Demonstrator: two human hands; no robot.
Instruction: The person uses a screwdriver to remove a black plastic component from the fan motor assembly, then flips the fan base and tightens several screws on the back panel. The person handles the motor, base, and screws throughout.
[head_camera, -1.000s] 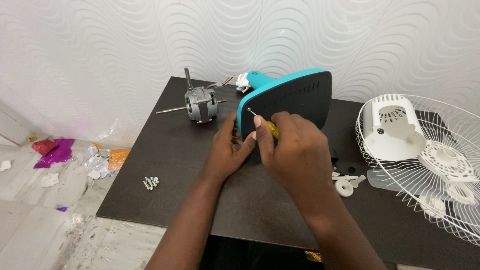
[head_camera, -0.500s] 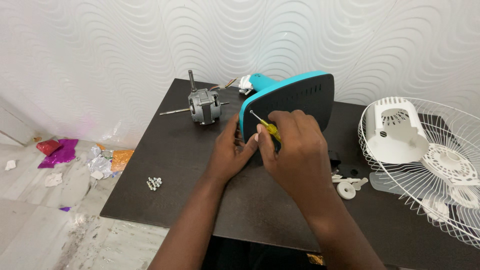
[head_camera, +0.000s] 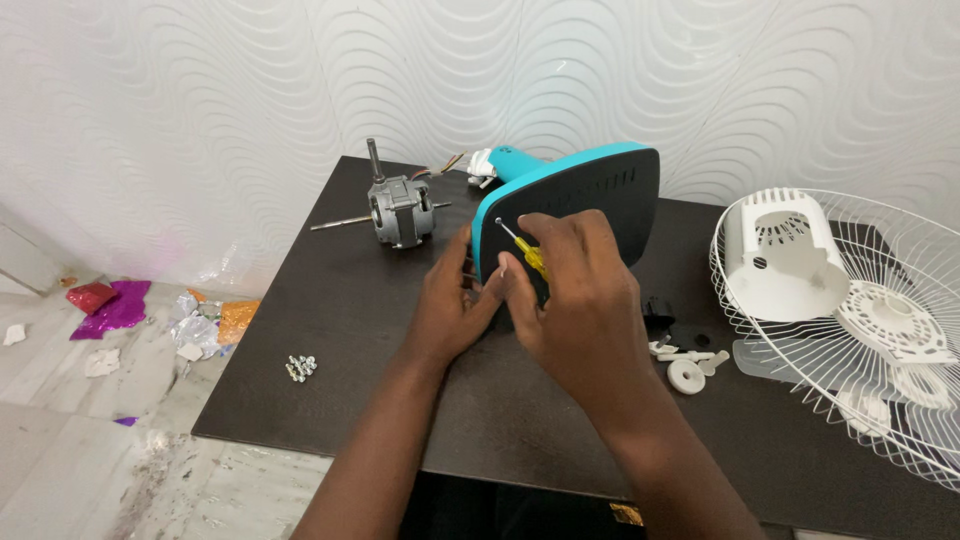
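My left hand (head_camera: 452, 305) wraps its fingers on the low left edge of the teal and black plastic fan base (head_camera: 575, 205), standing up just past my hands. My right hand (head_camera: 578, 300) is closed on a small yellow-handled screwdriver (head_camera: 522, 247), its tip slanting up-left into the base.

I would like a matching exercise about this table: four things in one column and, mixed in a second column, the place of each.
Things:
1. electric motor
2. small screws
3. white fan grille
4. screwdriver

Places:
A. in the right hand, tip on the blue-edged base
B. far right of the table
C. near the table's left front edge
D. at the back, left of the base

Pairs: 1-D, 2-C, 3-B, 4-A
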